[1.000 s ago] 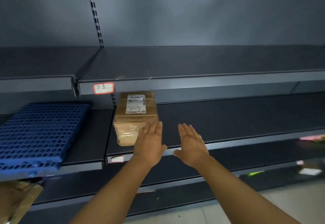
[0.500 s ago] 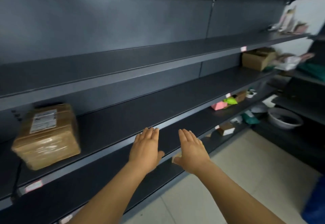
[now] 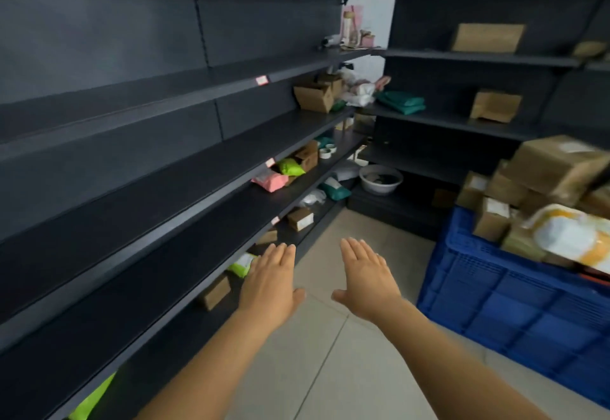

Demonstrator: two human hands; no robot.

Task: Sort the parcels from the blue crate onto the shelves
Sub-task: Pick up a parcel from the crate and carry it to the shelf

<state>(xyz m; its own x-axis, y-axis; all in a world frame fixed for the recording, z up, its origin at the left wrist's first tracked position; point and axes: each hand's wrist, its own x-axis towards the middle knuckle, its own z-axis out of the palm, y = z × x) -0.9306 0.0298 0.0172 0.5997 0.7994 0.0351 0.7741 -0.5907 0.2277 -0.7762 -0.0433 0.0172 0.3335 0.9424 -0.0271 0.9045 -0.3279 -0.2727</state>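
The blue crate [image 3: 501, 301] stands on the floor at the right, piled with brown cardboard parcels [image 3: 558, 165] and a white-and-yellow bag [image 3: 574, 235]. Dark shelves [image 3: 158, 195] run along the left wall. My left hand [image 3: 269, 282] and my right hand [image 3: 366, 279] are stretched out flat, palms down, over the floor between the shelves and the crate. Both hold nothing. The crate's right part is cut off by the frame edge.
Farther down the left shelves lie a pink bag [image 3: 270, 180], a green bag [image 3: 290, 167] and small boxes [image 3: 313, 96]. A second shelf unit [image 3: 478, 56] with brown boxes stands at the back right. A white basin [image 3: 381, 178] sits low in the corner. Tiled floor runs between.
My view has swung right, away from the brown parcel left on the shelf, so the blue crate has come into sight. Both hands stay flat and empty in front of me.
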